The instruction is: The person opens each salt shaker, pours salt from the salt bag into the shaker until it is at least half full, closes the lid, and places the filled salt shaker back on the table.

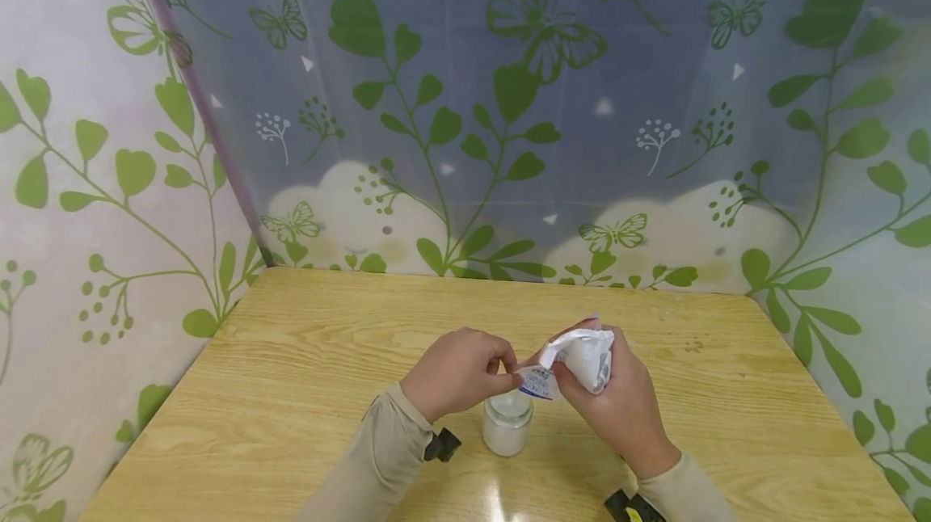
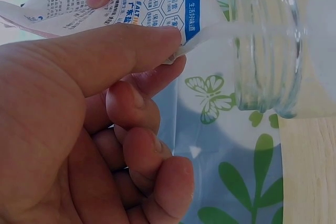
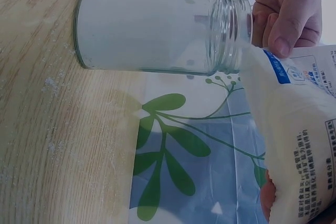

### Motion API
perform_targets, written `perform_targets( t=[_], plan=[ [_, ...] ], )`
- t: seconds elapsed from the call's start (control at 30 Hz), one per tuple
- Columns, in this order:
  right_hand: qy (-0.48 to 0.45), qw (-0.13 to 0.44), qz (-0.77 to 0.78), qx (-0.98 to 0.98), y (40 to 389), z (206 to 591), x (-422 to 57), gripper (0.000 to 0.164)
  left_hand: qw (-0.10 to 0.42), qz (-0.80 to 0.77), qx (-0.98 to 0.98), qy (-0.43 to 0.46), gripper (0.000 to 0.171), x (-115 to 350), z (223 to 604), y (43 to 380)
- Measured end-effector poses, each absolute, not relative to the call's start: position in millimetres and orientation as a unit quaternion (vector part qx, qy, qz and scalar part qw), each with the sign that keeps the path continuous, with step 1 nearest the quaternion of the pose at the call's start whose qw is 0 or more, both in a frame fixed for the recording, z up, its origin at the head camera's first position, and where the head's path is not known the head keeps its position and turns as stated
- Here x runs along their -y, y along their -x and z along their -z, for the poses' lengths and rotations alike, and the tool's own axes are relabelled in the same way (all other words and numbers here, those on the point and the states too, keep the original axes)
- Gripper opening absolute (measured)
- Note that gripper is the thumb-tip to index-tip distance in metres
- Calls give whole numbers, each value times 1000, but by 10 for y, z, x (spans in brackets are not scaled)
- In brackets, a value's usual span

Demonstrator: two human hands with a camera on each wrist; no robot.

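A white salt bag (image 1: 585,360) with blue and black print is tipped over an open glass jar (image 1: 507,425). My right hand (image 1: 618,401) grips the body of the bag. With thumb and forefinger my left hand (image 1: 461,372) pinches the bag's corner, right beside the jar's mouth; its other fingers are curled below in the left wrist view. White salt (image 2: 212,34) streams from that corner into the threaded neck of the jar (image 2: 268,45). Seen from the right wrist, the upright jar (image 3: 147,30) holds white salt, and the bag (image 3: 296,124) bulges near its mouth.
White grains (image 3: 51,85) lie scattered on the wooden table (image 1: 291,344) near the jar. Behind the table hangs a curtain (image 1: 451,142) printed with leaves and butterflies. Black wrist straps (image 1: 442,445) sit close to the tabletop.
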State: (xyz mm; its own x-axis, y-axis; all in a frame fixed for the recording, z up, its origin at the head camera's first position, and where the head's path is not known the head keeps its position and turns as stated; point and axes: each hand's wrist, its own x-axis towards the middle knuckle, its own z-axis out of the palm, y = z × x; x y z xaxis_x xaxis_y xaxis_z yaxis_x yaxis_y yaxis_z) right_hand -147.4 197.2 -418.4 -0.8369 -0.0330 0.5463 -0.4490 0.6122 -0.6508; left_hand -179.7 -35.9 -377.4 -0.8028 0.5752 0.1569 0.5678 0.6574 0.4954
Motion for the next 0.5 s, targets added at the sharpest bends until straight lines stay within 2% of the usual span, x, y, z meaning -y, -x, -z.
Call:
perform_targets(
  t=[0.5],
  plan=[
    [-140,255,-410,864,1482,4186,-1976,52,4,-266,-910,-318,10,357,3775,1807]
  ],
)
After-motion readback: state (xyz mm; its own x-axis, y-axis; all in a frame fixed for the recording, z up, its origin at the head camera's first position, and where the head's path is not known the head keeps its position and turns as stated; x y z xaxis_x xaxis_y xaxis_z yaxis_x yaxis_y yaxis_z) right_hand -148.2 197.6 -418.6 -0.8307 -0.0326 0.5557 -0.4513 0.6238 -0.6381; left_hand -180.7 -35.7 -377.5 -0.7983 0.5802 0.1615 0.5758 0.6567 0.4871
